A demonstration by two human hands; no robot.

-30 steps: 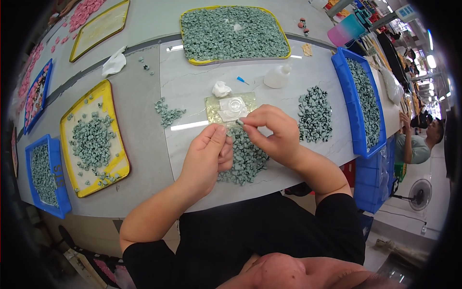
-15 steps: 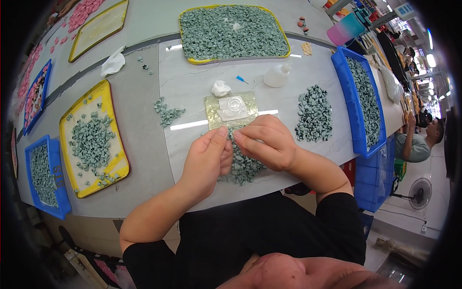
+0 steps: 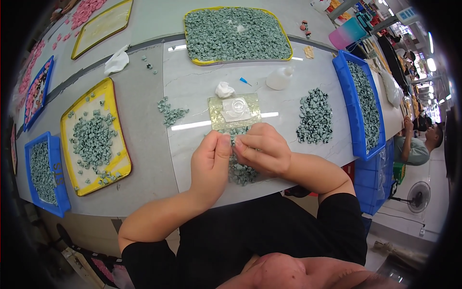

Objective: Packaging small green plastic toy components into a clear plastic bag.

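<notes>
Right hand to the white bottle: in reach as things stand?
Probably yes: the white bottle stands just beyond the right hand, nothing seems to block the way, and the right elbow is bent.

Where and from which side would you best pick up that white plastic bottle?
I'd wrap the right hand around the white plastic bottle at its broad body, below the narrow top, coming from the near right. The rounded body seems to offer more to hold; the blue needle lies to its left, the yellow-rimmed tray beyond it.

Fan (image 3: 418,196) at right, pink and teal bottle (image 3: 344,36), co-worker (image 3: 417,151) in grey, pink pieces (image 3: 86,12)
</notes>
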